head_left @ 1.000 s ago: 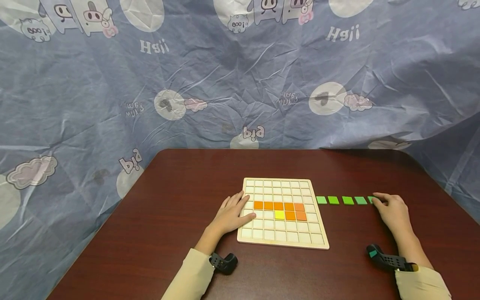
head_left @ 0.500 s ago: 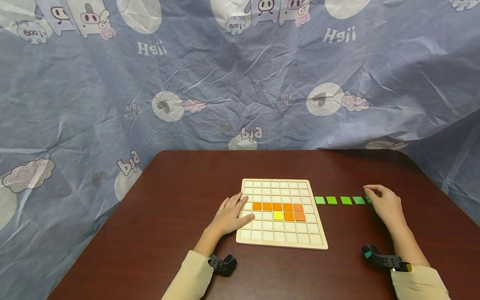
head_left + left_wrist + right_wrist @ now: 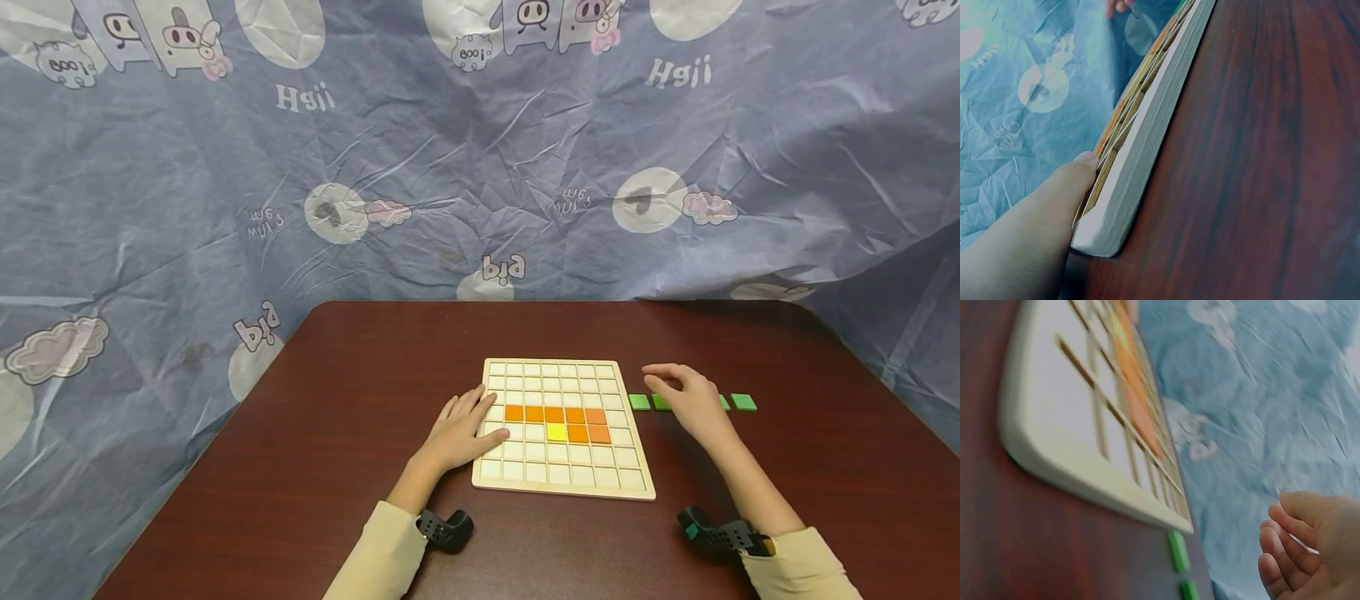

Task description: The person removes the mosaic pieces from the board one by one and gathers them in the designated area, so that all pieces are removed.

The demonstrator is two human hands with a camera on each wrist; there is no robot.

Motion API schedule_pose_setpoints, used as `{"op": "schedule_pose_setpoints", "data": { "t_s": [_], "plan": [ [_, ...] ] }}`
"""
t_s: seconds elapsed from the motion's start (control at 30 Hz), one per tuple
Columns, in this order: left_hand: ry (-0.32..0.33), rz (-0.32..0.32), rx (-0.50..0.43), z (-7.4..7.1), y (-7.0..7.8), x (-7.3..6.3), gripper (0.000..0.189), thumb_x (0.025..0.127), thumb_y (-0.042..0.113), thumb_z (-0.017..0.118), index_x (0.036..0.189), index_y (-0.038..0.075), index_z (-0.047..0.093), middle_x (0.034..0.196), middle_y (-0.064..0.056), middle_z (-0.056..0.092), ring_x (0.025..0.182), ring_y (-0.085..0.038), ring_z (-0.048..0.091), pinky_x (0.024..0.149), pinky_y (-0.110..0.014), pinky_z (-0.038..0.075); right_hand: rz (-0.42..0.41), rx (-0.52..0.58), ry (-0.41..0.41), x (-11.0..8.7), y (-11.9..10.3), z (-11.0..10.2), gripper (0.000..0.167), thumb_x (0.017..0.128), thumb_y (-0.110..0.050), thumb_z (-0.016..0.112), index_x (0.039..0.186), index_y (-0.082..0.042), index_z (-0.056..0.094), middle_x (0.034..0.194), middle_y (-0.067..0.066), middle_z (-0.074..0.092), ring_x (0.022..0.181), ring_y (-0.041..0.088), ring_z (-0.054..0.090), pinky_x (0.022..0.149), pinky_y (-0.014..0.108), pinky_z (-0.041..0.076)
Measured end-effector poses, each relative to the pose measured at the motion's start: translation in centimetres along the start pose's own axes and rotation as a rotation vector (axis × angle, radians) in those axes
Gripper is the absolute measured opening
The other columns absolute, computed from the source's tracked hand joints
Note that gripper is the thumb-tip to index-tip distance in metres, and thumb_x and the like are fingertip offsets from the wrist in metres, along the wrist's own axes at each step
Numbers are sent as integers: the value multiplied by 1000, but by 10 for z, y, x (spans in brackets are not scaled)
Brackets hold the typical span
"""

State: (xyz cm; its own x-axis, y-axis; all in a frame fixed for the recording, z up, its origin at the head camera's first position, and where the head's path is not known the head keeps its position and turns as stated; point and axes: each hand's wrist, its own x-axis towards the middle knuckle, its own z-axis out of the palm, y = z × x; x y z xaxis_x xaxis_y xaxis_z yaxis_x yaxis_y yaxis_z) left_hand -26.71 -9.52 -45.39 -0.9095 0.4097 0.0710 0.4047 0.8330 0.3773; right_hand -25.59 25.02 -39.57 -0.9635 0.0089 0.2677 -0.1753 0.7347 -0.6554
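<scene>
My left hand (image 3: pixel 457 433) lies with spread fingers over the left edge of a pale wooden grid board (image 3: pixel 564 486). In the left wrist view the thumb (image 3: pixel 1079 172) rests along the board's rim. My right hand (image 3: pixel 693 404) hovers over a row of square green tiles, its thumb and fingers loosely bent; no tile shows between them in the right wrist view. The row's left-end tile (image 3: pixel 639 402) lies by the board's right side, the right-end tile (image 3: pixel 743 402) farthest from it. The hand hides the row's middle.
Set in the board are several orange tiles (image 3: pixel 554 414) and one yellow tile (image 3: pixel 557 432); other squares are bare. All of it lies on a dark brown table (image 3: pixel 360 375). A printed blue-grey cloth (image 3: pixel 435 150) hangs behind the table.
My right hand has left the right-end green tile and moved left along the row toward the board. That tile now shows whole. The left hand stays on the board.
</scene>
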Motion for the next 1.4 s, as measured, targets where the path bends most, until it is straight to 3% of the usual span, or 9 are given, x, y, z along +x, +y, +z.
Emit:
{"op": "schedule_pose_setpoints", "data": {
  "t_s": [0.23, 0.47, 0.77, 1.4],
  "plan": [
    [0, -1, 11, 2, -1, 1, 72, 86, 65, 35, 145, 25, 25, 153, -1, 15, 140, -22, 18, 115, -45, 9, -62, -21, -80, -3, -10, 31, 32, 88, -24, 59, 113, -4, 63, 97, 12, 59, 84, 21, 51, 59, 24, 40],
    [1, 0, 10, 1, 0, 0, 72, 86, 65, 36, 145, 25, 25, 153, -1, 16, 140, -22, 18, 115, -44, 9, -102, 12, -171, -7, -5, 50, 29, 86, -21, 63, 111, -6, 65, 91, 6, 57, 75, 13, 46, 59, 21, 37],
    [-6, -1, 4, -1, 1, 0, 72, 87, 64, 37, 145, 24, 25, 153, -2, 15, 140, -22, 17, 115, -44, 9, -172, -25, -163, -10, 1, 60, 25, 85, -18, 64, 107, -8, 67, 94, 3, 57, 76, 10, 46, 63, 21, 41],
    [1, 9, 0, -1, 0, 0, 71, 87, 62, 38, 145, 23, 26, 153, -3, 16, 140, -23, 19, 114, -46, 10, -141, 19, -149, -8, 4, 64, 19, 84, -16, 65, 102, -10, 63, 94, 4, 60, 83, 16, 54, 67, 22, 44]
  ]
}}
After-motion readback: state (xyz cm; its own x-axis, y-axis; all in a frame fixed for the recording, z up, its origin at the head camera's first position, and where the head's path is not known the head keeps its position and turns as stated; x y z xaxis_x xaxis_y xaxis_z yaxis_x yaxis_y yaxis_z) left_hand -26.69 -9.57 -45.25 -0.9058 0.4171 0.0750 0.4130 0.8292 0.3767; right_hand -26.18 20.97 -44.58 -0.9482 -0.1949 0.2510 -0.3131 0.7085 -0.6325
